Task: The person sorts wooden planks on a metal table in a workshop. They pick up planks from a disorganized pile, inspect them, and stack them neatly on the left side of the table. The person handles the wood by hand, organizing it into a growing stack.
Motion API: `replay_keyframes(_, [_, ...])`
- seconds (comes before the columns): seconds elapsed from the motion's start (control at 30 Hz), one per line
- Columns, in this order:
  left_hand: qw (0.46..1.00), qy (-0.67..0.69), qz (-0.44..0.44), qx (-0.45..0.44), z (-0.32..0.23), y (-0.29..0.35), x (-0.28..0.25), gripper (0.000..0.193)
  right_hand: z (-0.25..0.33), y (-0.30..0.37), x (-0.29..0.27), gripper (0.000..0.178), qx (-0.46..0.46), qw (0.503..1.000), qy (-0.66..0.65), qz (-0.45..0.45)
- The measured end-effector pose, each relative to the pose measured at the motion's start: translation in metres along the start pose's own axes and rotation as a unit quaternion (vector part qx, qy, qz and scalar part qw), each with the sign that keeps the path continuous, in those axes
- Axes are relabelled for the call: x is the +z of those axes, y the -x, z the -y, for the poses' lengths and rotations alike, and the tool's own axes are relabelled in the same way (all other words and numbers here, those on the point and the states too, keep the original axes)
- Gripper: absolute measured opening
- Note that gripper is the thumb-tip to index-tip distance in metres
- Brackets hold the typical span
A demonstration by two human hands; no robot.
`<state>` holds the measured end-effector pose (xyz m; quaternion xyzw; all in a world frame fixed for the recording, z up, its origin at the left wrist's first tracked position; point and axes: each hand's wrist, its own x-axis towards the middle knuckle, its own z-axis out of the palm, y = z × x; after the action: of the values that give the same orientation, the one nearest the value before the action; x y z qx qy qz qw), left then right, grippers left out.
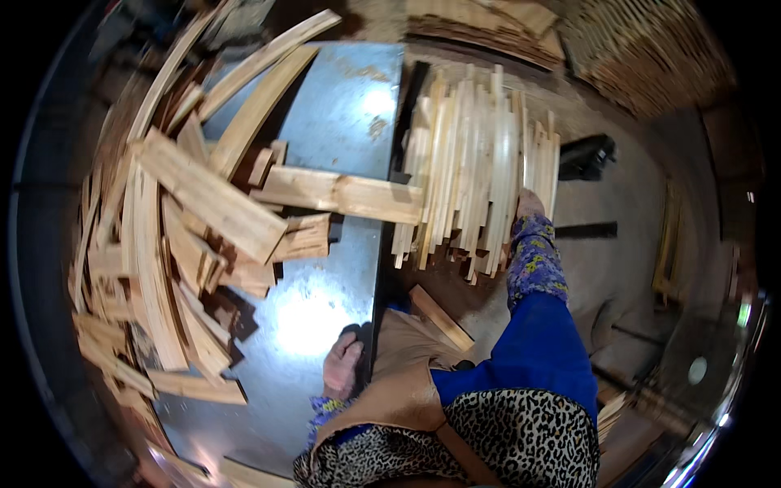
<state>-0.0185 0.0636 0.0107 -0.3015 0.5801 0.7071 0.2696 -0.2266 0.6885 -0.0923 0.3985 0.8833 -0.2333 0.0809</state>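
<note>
My right arm stretches forward, and my right hand is against the right side of a stack of thin wooden strips. Its fingers are mostly hidden, so whether it grips a strip cannot be made out. My left hand rests at the right edge of the metal table, its fingers curled in and no held thing visible. Beyond it a flat board lies across the table edge, with its right end against the strips. Left of that, a wider board tops a jumbled heap of offcuts.
Long slats lean across the far end of the heap. A short wood piece is on the floor between the table and my right arm. Stacked timber stands at the back right. A dark bar juts out right of the strips.
</note>
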Motion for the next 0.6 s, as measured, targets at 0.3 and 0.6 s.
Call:
replay_keyframes(0.3, [0.937,-0.306,-0.059,0.156,-0.091,-0.005,0.047,0.05,-0.01,-0.062,0.029,0.049,-0.109,0.988,0.055,0.089])
replay_keyframes(0.6, [0.578,-0.506,-0.511,0.385,-0.258,0.009,-0.12,0.075,0.289,0.111,-0.011,0.061,-0.53,0.813,-0.239,-0.031])
